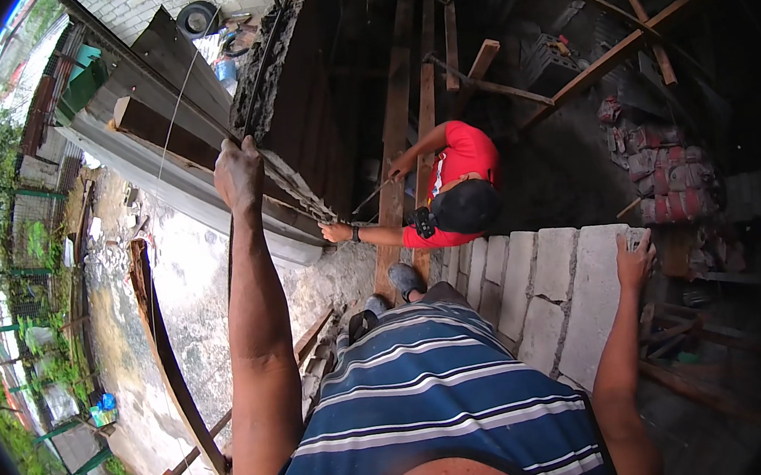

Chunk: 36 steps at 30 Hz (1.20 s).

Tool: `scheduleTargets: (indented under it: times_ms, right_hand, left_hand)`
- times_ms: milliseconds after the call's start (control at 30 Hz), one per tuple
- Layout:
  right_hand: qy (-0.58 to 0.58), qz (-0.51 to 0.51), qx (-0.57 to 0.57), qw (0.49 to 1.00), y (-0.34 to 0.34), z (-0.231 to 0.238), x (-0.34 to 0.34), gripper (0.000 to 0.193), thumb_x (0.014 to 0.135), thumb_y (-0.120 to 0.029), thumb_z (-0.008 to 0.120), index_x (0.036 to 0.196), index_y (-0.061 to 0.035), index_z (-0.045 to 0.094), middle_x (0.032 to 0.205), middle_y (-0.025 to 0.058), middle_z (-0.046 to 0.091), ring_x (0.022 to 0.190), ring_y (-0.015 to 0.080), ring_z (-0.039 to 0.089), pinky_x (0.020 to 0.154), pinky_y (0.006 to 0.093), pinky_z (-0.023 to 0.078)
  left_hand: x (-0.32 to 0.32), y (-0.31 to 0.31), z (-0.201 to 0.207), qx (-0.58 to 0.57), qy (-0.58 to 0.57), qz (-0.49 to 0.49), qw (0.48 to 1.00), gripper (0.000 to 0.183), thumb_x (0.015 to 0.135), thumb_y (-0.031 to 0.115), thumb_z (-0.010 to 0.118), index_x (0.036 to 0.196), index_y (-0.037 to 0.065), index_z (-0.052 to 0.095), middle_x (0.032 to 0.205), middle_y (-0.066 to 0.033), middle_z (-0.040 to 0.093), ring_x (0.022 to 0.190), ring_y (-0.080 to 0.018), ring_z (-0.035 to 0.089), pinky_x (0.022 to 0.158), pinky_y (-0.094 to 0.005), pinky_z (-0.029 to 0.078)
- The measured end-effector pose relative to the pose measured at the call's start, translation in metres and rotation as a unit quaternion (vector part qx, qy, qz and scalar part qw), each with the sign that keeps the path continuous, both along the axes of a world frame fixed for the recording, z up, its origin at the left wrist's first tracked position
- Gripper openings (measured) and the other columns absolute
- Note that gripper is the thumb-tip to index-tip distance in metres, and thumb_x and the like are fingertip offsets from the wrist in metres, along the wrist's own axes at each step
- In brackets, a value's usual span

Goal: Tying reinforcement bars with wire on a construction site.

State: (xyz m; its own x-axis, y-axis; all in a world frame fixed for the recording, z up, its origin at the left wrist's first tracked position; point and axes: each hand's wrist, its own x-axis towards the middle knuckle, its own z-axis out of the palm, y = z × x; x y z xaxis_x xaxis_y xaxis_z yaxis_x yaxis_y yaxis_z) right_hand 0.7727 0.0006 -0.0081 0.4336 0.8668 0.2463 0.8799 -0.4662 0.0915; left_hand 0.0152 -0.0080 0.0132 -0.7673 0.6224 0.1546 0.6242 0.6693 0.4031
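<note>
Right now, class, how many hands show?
4: the person's left hand, upper left; right hand at the block wall; the co-worker's lower hand and upper hand, near centre. Shadows may hide others.

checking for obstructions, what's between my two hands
In the head view, planks, a co-worker in red and part of the block wall lie between your left hand and right hand.

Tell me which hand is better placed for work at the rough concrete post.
Probably the left: the left hand is raised beside the rough concrete post, while the right hand rests across on the block wall.
</note>
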Motion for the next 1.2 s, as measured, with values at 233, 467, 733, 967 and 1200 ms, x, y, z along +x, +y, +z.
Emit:
scheduleTargets:
  times_ms: [233,467,733,967,1200]
  right_hand:
    - [-0.008,0.003,0.006,1.0,0.0,0.001,-0.001,0.084,0.085,-0.061,0.065,0.152,-0.0166,0.04,0.146,0.023,0.045,0.132,0.0452,0.044,0.108,0.0567,0.036]
    - [-0.003,0.005,0.005,1.0,0.002,-0.003,0.005,0.085,0.084,-0.062,0.066,0.152,-0.0184,0.04,0.147,0.0215,0.045,0.134,0.0445,0.043,0.107,0.0598,0.036]
    - [0.01,0.015,0.011,1.0,-0.001,-0.007,0.013,0.087,0.083,-0.062,0.068,0.153,-0.019,0.039,0.144,0.0236,0.047,0.131,0.0427,0.046,0.106,0.0526,0.039]
    - [0.014,0.005,0.011,1.0,0.0,0.001,0.003,0.089,0.083,-0.061,0.069,0.154,-0.0178,0.037,0.143,0.0255,0.047,0.131,0.0429,0.047,0.107,0.05,0.04]
    - [-0.024,-0.034,-0.036,0.998,0.003,0.006,-0.009,0.092,0.084,-0.064,0.064,0.156,-0.0171,0.032,0.145,0.0269,0.045,0.132,0.0441,0.046,0.107,0.0512,0.04]
  left_hand:
    - [0.002,-0.001,0.003,0.001,-0.014,0.005,1.0,0.043,0.095,0.041,0.056,0.1,-0.001,0.064,0.099,-0.0274,0.069,0.099,-0.0448,0.066,0.086,-0.052,0.05]
    - [0.0,-0.002,0.001,0.003,-0.012,0.002,1.0,0.042,0.095,0.041,0.057,0.099,0.0,0.064,0.099,-0.0268,0.069,0.099,-0.0447,0.065,0.087,-0.0518,0.05]
    - [0.001,-0.001,0.001,0.003,-0.013,0.001,1.0,0.041,0.096,0.04,0.057,0.097,-0.001,0.063,0.097,-0.0271,0.069,0.097,-0.0451,0.065,0.084,-0.0518,0.049]
    - [-0.003,-0.001,-0.005,0.009,-0.026,0.003,1.0,0.039,0.096,0.039,0.058,0.099,0.0,0.064,0.095,-0.0256,0.07,0.097,-0.0449,0.065,0.083,-0.0516,0.049]
    - [-0.003,0.0,-0.002,0.018,-0.044,0.0,0.999,0.039,0.096,0.04,0.058,0.099,0.001,0.064,0.096,-0.0263,0.069,0.098,-0.0452,0.065,0.083,-0.0514,0.049]
